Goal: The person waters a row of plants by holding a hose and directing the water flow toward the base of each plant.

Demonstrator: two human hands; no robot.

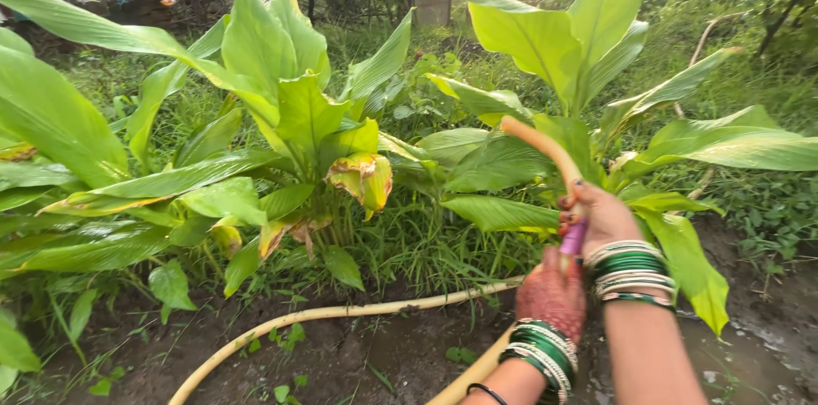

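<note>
Your right hand is wrapped around the pale yellow flexible garden hose close to its raised end, and your left hand is clasped just below it over a short purple stretch of the same hose. The hose end points up and to the left, towards the broad-leaved green plants standing far of the bare soil. From your hands the hose runs down, then curves left along the dark wet ground. No water can be seen leaving the end, so judging by this, the aiming looks done while any spraying is not yet visible. The soil at the near right is already wet and glistening; whether the plant bases are soaked cannot be told.
</note>
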